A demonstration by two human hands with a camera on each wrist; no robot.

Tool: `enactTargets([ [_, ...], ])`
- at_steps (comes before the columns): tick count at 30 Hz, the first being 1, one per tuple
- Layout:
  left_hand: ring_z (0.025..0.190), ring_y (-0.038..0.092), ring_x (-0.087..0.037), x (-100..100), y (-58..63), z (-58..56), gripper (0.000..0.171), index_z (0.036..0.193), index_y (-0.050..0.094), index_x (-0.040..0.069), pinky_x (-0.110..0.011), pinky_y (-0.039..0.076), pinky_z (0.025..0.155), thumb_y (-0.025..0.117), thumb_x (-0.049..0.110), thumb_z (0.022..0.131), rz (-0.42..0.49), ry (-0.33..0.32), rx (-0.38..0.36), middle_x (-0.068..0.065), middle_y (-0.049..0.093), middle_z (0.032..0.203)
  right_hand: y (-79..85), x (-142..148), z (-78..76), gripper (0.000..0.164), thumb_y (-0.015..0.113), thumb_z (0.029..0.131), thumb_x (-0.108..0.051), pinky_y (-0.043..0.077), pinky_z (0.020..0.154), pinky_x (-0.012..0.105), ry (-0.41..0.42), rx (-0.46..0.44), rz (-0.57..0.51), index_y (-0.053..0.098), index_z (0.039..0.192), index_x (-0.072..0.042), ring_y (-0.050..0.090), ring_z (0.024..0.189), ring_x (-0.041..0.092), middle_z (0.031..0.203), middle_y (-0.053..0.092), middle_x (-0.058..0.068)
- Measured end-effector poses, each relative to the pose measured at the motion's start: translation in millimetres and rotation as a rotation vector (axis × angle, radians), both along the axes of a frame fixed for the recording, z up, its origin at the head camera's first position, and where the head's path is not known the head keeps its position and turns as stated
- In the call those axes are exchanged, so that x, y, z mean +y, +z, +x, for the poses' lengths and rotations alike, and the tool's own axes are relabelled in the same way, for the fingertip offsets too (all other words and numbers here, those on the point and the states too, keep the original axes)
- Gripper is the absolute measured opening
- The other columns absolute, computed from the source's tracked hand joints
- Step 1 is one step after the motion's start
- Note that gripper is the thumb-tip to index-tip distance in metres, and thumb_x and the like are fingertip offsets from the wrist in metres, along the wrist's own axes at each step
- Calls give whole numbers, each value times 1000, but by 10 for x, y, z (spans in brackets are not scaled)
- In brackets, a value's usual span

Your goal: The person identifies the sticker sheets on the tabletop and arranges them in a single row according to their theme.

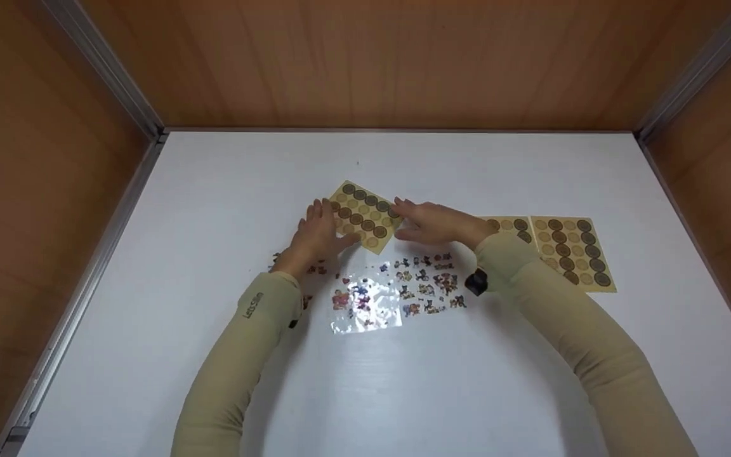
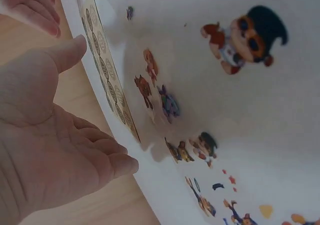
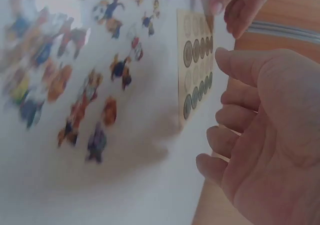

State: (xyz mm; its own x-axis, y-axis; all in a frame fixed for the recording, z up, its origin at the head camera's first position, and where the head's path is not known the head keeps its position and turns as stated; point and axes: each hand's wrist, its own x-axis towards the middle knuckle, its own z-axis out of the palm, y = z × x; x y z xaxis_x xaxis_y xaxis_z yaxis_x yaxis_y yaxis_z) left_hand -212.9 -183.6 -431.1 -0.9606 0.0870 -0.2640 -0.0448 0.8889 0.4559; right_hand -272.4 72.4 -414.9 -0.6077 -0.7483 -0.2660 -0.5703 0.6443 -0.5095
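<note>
A tan sheet of round brown and beige stickers [image 1: 360, 209] lies tilted on the white table between the two hands. My left hand [image 1: 316, 236] is at its left edge, fingers straight and thumb spread toward its lower corner. On the other side, my right hand [image 1: 430, 222] has its fingertips right at the sheet's right corner, with the thumb held apart. In the right wrist view, the right hand's fingers [image 3: 237, 117] are loosely bent beside the sheet [image 3: 195, 65]. Clear sheets of small cartoon stickers [image 1: 365, 311] lie just below both hands, partly covered by the left forearm.
Two more tan sheets of round stickers [image 1: 573, 251] lie side by side at the right, one partly under the right forearm in the head view. Wood-grain panels [image 1: 403, 63] with metal edging enclose the white table [image 1: 245, 165] at the back and sides.
</note>
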Motion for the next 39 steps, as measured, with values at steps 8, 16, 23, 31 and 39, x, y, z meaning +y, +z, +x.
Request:
enactTargets([
  [8,154,-6,-38,109,-52,-164,112,159,-3,-6,-49,1,124,68,51,94,94,103,-58,-27,-5,165,-198,-72,-58,76,56,104,-38,10,124,46,-121,7,-38,20,160,-1,10,154,35,166,10,22],
  [16,153,-3,-40,212,-113,-172,115,158,4,-10,-51,1,124,69,57,91,29,72,-29,-31,-2,164,-273,-53,53,85,53,102,-51,8,124,44,-211,-10,23,11,164,-11,7,154,29,169,4,12],
  [23,153,4,-43,207,-83,-139,117,156,10,-13,-52,6,124,74,57,87,-4,71,2,-34,5,163,-206,-137,83,84,55,102,-48,12,124,48,-188,26,73,13,163,-9,13,153,36,167,9,20],
  [31,152,6,-44,188,-73,-134,119,158,7,-9,-50,6,124,77,55,86,37,115,-16,-30,5,164,-177,-195,67,84,57,102,-47,12,124,48,-197,2,79,15,163,-8,13,153,35,167,10,19],
  [39,152,9,-45,157,-58,-132,117,159,9,-7,-51,8,124,78,52,86,34,123,-5,-30,7,164,-188,-227,62,82,57,102,-46,15,123,47,-188,32,86,17,163,-8,16,153,36,166,12,20],
])
